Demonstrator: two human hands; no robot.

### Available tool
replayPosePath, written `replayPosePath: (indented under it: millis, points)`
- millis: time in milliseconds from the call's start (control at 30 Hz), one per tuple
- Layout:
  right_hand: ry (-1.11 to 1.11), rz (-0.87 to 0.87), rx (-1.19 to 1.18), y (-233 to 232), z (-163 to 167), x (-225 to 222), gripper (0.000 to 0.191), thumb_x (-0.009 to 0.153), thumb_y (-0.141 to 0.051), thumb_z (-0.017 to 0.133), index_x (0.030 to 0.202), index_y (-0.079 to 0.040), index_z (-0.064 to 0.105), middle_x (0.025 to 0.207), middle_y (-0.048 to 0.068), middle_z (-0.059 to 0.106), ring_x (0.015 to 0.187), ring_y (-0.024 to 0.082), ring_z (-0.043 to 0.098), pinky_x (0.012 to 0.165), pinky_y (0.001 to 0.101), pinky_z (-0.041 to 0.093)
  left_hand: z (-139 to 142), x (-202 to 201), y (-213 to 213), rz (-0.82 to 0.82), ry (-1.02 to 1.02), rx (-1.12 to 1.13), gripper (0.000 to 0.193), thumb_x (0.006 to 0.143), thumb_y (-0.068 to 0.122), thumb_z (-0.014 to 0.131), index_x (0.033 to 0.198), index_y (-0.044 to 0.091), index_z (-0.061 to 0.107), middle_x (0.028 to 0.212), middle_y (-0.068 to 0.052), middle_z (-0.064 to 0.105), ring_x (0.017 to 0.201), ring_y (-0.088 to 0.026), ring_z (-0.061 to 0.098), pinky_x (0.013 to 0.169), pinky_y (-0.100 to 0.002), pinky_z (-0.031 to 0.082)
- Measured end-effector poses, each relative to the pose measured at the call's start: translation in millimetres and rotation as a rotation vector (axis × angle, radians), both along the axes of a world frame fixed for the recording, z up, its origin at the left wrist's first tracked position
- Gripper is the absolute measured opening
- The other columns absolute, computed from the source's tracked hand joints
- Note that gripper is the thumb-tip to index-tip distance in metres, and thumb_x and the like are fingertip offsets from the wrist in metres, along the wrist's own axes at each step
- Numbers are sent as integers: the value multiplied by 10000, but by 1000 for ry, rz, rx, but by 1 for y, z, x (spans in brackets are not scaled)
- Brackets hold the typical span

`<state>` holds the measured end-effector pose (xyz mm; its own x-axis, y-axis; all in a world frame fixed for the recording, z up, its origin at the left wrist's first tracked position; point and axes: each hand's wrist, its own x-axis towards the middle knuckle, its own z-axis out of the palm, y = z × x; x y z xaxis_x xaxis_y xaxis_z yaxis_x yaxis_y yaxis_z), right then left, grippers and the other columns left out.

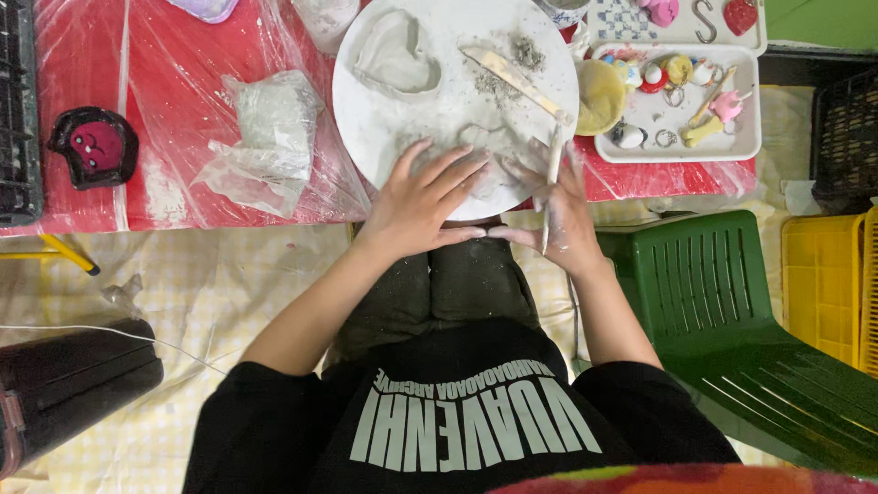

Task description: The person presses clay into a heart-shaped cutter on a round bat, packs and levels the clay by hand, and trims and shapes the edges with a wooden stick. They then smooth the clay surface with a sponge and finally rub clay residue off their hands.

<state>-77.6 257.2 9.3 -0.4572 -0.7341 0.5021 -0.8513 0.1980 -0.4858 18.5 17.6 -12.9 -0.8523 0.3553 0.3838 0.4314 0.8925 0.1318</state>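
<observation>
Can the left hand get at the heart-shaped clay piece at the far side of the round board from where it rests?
Probably yes. The left hand lies flat on the near part of the round board, and the heart-shaped clay piece sits uncovered beyond it with bare board between.
</observation>
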Motion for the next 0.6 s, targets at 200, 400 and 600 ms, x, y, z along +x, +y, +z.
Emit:
replayPosePath:
  millis: [200, 400, 600]
  points:
    - [124, 108, 122, 2, -11, -18, 457, 816, -168, 870, 1131, -113, 543, 1417, 86, 673, 1467, 337, 501, 1263, 596, 274, -5, -6, -24, -7, 116, -159, 862, 712, 446, 822, 1491, 168, 579, 1547, 23, 516, 1463, -177, 422, 1246, -542, 259]
    - [171, 238, 130, -4, -27, -24, 338, 878, -132, 794, 1112, -106, 552, 1438, 67, 654, 1417, 289, 556, 1241, 529, 329, -14, -7, -39, -92, 233, -26, 693, 789, 323, 854, 1427, 204, 608, 1505, 81, 533, 1454, -119, 460, 1283, -538, 304]
    - [207, 195, 256, -2, -36, -22, 450, 808, -139, 786, 1209, -106, 583, 1438, 68, 639, 1377, 283, 564, 1178, 533, 351, -12, -8, -41, -175, 121, 64, 756, 814, 501, 843, 1420, 109, 617, 1477, -15, 550, 1414, -178, 464, 1228, -568, 282]
